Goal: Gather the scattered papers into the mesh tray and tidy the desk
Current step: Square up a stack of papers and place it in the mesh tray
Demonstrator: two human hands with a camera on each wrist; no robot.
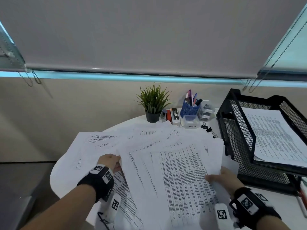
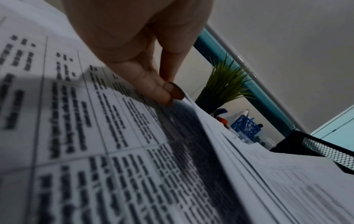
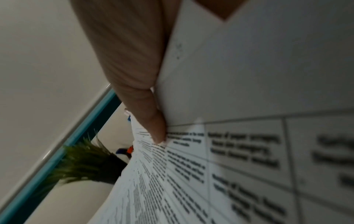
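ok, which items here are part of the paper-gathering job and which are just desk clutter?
Job:
- loose white printed sheets fanned over the round white desk
- black wire-mesh tray, some sheets already in it
- left hand and right hand, each pinching an edge of the sheets

Clutter:
- green potted plant
- blue perforated pen cup
- black binder clips

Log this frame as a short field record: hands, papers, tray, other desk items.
left hand: pinches the left edge of the sheaf of papers
right hand: grips the sheaf's right edge
loose sheets: fanned across the white desk
mesh tray: right of the sheaf, already holds printed sheets
back of desk: potted plant, blue pen holder, binder clips
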